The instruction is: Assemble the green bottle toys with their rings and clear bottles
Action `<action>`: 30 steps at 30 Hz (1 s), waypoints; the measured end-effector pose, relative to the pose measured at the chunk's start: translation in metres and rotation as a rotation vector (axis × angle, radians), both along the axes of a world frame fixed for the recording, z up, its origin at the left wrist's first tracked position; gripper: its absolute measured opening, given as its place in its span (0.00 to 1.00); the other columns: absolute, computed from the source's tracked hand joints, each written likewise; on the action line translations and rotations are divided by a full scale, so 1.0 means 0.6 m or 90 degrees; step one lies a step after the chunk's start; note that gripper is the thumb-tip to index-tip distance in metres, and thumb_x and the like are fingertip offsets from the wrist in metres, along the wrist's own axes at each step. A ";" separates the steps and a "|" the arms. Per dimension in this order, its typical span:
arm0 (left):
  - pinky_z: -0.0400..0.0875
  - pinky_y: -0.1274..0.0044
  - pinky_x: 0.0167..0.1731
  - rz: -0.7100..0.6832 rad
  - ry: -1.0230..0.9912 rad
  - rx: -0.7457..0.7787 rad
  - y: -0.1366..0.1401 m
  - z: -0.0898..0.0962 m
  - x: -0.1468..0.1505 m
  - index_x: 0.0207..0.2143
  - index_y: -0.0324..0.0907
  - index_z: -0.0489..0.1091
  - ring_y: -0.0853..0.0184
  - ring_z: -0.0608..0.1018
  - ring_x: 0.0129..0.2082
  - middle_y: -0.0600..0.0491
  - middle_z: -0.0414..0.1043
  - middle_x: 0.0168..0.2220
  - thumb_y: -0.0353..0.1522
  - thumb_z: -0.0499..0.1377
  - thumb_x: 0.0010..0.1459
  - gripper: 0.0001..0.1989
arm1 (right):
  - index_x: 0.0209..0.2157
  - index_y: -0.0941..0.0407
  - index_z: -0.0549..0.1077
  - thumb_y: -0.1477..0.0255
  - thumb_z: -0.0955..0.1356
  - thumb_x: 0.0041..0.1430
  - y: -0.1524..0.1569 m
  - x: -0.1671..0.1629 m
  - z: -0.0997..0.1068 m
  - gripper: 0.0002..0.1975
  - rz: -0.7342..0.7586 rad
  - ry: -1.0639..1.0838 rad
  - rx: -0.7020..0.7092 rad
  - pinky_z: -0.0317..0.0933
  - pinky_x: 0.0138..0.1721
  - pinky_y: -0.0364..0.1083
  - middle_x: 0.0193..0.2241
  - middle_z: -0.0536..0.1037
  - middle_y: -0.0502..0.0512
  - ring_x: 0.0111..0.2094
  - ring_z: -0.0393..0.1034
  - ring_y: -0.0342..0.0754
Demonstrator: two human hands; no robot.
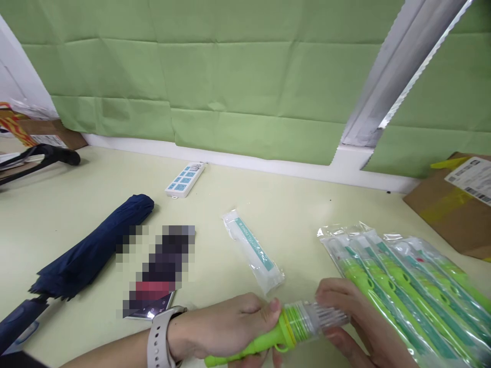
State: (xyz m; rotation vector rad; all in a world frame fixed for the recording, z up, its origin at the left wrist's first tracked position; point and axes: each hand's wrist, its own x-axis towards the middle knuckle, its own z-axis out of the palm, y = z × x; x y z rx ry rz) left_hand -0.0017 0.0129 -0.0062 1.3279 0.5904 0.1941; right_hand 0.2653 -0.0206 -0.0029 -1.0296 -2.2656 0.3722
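My left hand (238,327) is closed around a lime-green tool (295,322), low in the middle of the head view. Its slim handle passes under my palm. At its wider end are green ridges, a yellow ring, a small green loop and a clear part with thin pale rods or bristles inside; I cannot tell its exact kind. The fingers and thumb of my right hand (356,322) grip that clear end from the right. Beyond my hands lies a clear plastic sachet (253,250) with a teal-printed strip. Several similar green tools in clear bags (402,286) lie side by side at the right.
A folded navy umbrella (92,245) and a phone (163,276) lie to the left. Near the green-covered wall is a white power strip (185,180). Cardboard boxes stand at right (456,204) and far left, by a black curved handle (49,153).
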 end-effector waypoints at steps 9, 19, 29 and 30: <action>0.63 0.81 0.19 0.163 0.120 0.194 -0.021 0.018 0.012 0.42 0.40 0.68 0.72 0.67 0.20 0.57 0.65 0.25 0.53 0.46 0.68 0.26 | 0.59 0.45 0.64 0.72 0.67 0.66 0.001 -0.013 -0.017 0.22 -0.037 0.197 -0.113 0.67 0.55 0.40 0.60 0.66 0.57 0.62 0.64 0.49; 0.59 0.79 0.15 0.163 0.346 0.479 -0.041 0.042 0.021 0.55 0.45 0.69 0.64 0.73 0.23 0.51 0.74 0.31 0.46 0.59 0.59 0.25 | 0.45 0.41 0.77 0.65 0.73 0.60 0.004 -0.013 -0.022 0.12 -0.131 0.317 -0.320 0.74 0.34 0.39 0.40 0.83 0.50 0.35 0.81 0.48; 0.70 0.76 0.17 0.231 0.324 0.672 -0.045 0.020 0.025 0.52 0.44 0.70 0.60 0.79 0.24 0.51 0.79 0.30 0.39 0.61 0.59 0.20 | 0.42 0.49 0.80 0.51 0.76 0.45 0.023 -0.071 0.012 0.24 -0.284 0.298 -0.175 0.76 0.32 0.46 0.31 0.83 0.56 0.35 0.79 0.57; 0.70 0.76 0.17 0.236 0.324 0.678 -0.046 0.019 0.025 0.52 0.44 0.70 0.60 0.80 0.24 0.51 0.79 0.30 0.39 0.61 0.58 0.20 | 0.41 0.49 0.80 0.51 0.76 0.45 0.024 -0.073 0.013 0.24 -0.284 0.295 -0.175 0.76 0.32 0.46 0.31 0.82 0.56 0.35 0.79 0.57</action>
